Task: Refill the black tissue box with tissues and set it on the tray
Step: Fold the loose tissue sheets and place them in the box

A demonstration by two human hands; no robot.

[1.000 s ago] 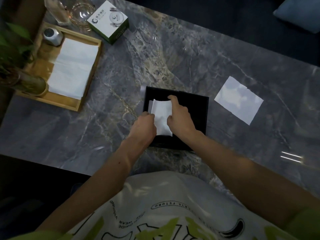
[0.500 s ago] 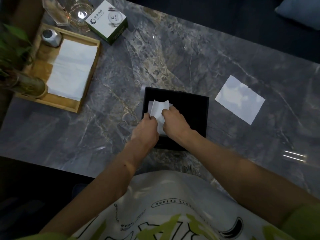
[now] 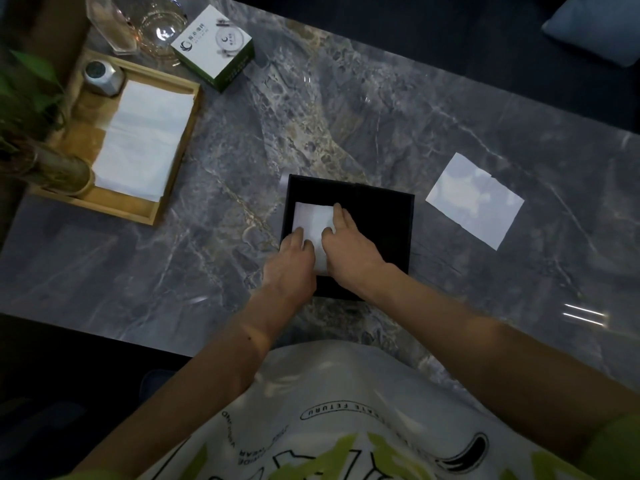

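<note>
Box open on tabletop, well apart from tray. Inside it, tissue; left hand and right hand press it down, fingers fairly straight. Tray holds tissue stack and canister.

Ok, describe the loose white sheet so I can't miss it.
On the grey marble table, find the black tissue box. The loose sheet lies flat on bare marble to its right. Unlike the stack in the wooden tray and the tissue in the box, nothing contains it.
</note>
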